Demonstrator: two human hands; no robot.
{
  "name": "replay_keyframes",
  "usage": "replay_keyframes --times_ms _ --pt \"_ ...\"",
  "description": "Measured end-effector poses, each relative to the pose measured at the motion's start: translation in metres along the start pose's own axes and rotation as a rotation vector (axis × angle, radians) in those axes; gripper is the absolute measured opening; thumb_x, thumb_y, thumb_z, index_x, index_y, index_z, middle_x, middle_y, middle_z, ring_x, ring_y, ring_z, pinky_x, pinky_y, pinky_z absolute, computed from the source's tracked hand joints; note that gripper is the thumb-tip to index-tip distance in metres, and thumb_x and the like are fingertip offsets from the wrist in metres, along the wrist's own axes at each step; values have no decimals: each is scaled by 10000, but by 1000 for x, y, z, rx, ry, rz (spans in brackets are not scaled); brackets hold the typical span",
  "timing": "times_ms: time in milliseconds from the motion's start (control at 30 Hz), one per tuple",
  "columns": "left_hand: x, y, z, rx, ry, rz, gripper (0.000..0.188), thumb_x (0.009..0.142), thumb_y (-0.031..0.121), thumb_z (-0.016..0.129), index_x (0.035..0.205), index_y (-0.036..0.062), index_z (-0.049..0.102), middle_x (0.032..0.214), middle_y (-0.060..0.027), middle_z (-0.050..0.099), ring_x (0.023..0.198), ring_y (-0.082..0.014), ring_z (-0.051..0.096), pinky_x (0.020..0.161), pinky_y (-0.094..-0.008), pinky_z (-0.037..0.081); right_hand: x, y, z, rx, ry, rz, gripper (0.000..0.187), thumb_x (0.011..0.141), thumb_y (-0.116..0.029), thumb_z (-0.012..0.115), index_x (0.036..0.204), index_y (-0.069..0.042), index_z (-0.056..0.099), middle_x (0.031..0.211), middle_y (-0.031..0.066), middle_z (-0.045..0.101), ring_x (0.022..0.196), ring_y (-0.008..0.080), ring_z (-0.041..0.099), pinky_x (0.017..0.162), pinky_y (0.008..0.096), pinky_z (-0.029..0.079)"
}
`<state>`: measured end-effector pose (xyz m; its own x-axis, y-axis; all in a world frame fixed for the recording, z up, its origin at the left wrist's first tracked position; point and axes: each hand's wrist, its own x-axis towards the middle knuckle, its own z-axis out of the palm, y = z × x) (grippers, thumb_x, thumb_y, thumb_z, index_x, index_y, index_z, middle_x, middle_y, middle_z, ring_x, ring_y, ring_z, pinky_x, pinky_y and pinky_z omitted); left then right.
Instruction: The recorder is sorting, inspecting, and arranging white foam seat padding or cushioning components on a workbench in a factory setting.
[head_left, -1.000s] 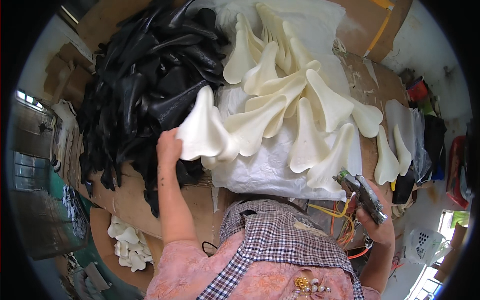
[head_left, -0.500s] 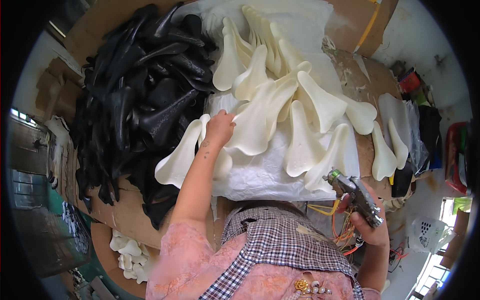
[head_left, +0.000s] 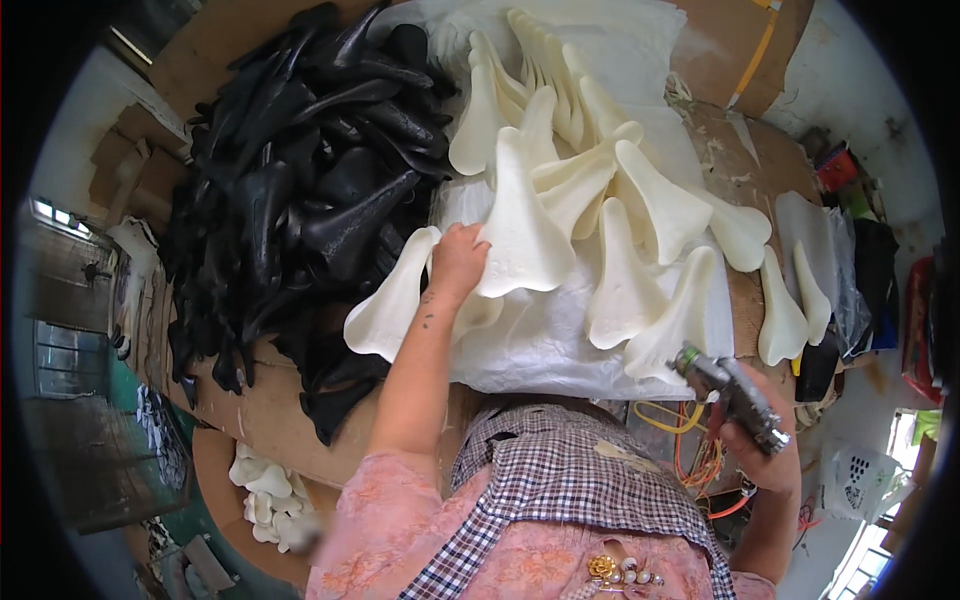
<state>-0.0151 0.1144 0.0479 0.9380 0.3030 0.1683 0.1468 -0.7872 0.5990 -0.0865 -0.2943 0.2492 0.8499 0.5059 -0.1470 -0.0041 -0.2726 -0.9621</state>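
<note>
My left hand (head_left: 459,263) is closed on the lower left edge of a cream bicycle saddle pad (head_left: 527,222), whose narrow nose points away from me. Under my left wrist lies another cream pad, partly hidden, with a second pad (head_left: 388,300) beside it to the left. In my right hand (head_left: 768,420) is a metal spray gun (head_left: 735,396), its nozzle pointing up and left toward the nearest pad (head_left: 676,325). Several more cream pads (head_left: 660,205) overlap across the white plastic sheet (head_left: 530,350).
To the left is a heap of black saddle shells (head_left: 300,200) on cardboard. A row of cream pads (head_left: 550,75) leans at the back. Below left, a cardboard box (head_left: 222,490) holds small cream pieces. Orange and yellow hoses (head_left: 690,440) hang under the table edge by my right hand.
The held pad has turned more upright and come apart from the pad it overlapped. My left hand has shifted slightly. The spray gun stays in my right hand. The whole view has shifted slightly.
</note>
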Motion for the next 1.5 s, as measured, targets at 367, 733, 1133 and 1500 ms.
replay_keyframes --times_ms 367,733,1133,1500 --pt "-34 52 -25 -315 350 16 341 866 172 629 1165 18 568 986 -90 631 794 -154 591 735 -279 489 -64 31 -53 132 202 -11 710 817 -304 691 1340 49 366 981 109 590 860 190 589 771 333 482" --pt "-117 184 189 -74 -485 72 705 791 26 556 1424 138 265 1064 -224 540 976 -410 553 859 -465 449 -173 85 -115 21 145 176 593 823 -174 671 1312 36 412 905 96 619 754 147 601 717 288 499" --pt "-120 137 71 -380 -255 -125 694 707 26 630 1362 31 397 1227 -241 550 1071 -325 584 937 -360 443 -159 86 -118 174 245 -48 678 837 -307 657 1332 58 372 912 94 590 789 167 580 705 302 481" --pt "-89 43 61 -365 65 -274 545 747 231 737 1200 7 534 1002 -137 616 866 -225 598 775 -320 488 -97 59 -71 168 250 12 537 869 -173 627 1317 30 412 866 67 593 714 117 565 644 250 481"
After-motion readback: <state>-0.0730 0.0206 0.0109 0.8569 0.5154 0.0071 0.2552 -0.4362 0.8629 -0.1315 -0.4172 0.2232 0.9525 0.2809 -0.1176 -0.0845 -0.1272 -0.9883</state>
